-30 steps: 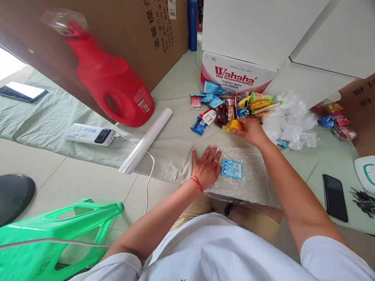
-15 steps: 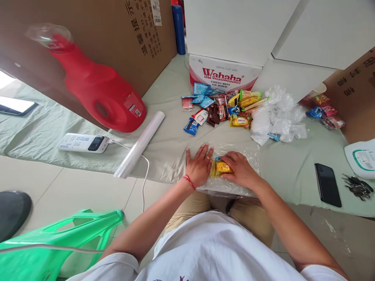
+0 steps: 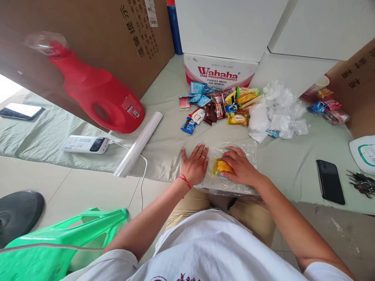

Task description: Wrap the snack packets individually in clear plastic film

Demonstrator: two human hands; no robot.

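Observation:
A sheet of clear plastic film [image 3: 249, 152] lies on the cloth-covered surface in front of me, its near part hanging over the front edge. My left hand [image 3: 195, 166] rests flat with fingers stretched out at the film's left side. On the film, my right hand [image 3: 238, 166] has its fingers curved over a yellow-wrapped snack [image 3: 222, 168], gripping it. A bit of blue shows under that snack, mostly hidden by the fingers. Beyond my hands lies a pile of small wrapped snacks [image 3: 215, 109], beside several film-wrapped bundles [image 3: 278, 113].
To the left are a film roll [image 3: 139, 144], a cabled power bank [image 3: 86, 144] and a big red jug [image 3: 102, 97]. A Wahaha carton [image 3: 218, 72] stands behind the snacks. On the right lie a black phone [image 3: 330, 181] and keys [image 3: 361, 182]. A green stool [image 3: 67, 230] stands lower left.
My left hand has shifted slightly left, away from the snack. My right hand still holds the yellow snack, which now shows blue at its near side rather than its far side. The view has moved slightly.

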